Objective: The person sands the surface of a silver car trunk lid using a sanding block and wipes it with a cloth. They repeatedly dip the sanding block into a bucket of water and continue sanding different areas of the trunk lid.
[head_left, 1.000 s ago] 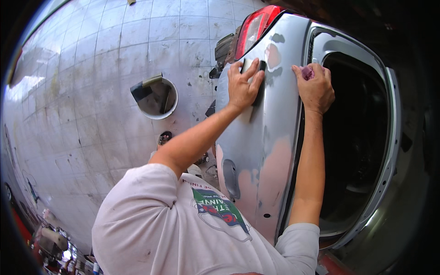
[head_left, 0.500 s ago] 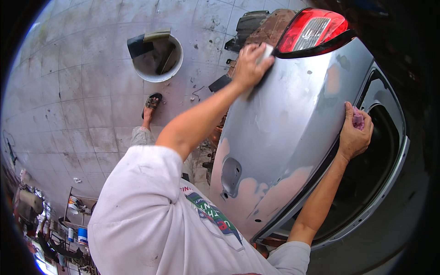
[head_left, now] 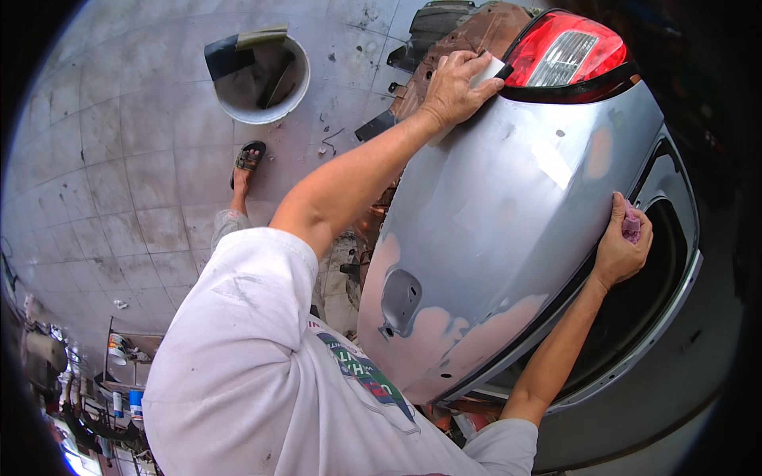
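Landmark: the red-and-clear tail light (head_left: 565,51).

Left hand (head_left: 460,89): fingers closed over a pale, dark-ended block (head_left: 490,73), at the light's lower left corner, on the upper edge of the silver panel (head_left: 492,198). Whether block and lens actually touch is hard to tell; the fingers cover much of that corner.

Right hand (head_left: 621,252): curled round a pink, spongy-looking lump (head_left: 632,228), below and right of the light, by the window frame (head_left: 667,176).

Main worry: the block is so near the light that a slip upward could scuff the lens or its dark surround; cause, a hard edge and little room. Tilting the block there could let its corner dig into the panel. Left of the light, brown bare metal (head_left: 456,44) shows past the panel edge; overrunning fingers could catch on it.

Right side: a loosened grip could drop the lump into the dark opening inside the frame.

Floor: a white bucket (head_left: 266,117) well left of the light, a dark sheet (head_left: 228,58) over its rim. Sandalled foot (head_left: 248,159) just below the bucket; a careless step could knock it and spill whatever it holds.
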Available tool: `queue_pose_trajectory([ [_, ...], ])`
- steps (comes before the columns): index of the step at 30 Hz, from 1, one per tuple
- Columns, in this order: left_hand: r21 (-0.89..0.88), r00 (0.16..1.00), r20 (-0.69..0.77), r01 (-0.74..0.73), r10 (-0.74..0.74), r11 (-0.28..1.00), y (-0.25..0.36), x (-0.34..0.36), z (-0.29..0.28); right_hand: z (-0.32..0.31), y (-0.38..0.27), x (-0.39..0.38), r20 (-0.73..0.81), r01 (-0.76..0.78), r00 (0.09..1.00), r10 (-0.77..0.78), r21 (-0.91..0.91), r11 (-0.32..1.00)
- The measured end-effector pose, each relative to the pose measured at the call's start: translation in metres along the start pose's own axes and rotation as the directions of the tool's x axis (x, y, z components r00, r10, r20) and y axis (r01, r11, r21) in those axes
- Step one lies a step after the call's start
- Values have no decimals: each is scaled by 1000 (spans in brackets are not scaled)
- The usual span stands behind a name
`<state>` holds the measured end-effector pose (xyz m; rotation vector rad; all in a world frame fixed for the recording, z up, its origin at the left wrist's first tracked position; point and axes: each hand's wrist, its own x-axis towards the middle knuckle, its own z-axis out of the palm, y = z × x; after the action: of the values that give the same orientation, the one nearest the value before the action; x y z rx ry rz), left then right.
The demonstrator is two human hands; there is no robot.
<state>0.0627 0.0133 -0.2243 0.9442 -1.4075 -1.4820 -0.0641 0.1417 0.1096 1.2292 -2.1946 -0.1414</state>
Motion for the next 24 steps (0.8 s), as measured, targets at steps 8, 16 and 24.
queue_pose_trajectory([
  [8, -40, 937, 101, 340, -334, 940, 9, -258, -67, -5, 12, -14, 21, -47, 999, 48, -23, 999],
  [16, -69, 1000, -16, 14, -15, 998, -38, -75, -21, 6, 12, -2, 93, -123, 989, 114, 101, 987],
  [24, -41, 968, 76, 242, -238, 970, -15, -271, -64, 7, 29, -15, 86, -117, 991, 107, 118, 986],
])
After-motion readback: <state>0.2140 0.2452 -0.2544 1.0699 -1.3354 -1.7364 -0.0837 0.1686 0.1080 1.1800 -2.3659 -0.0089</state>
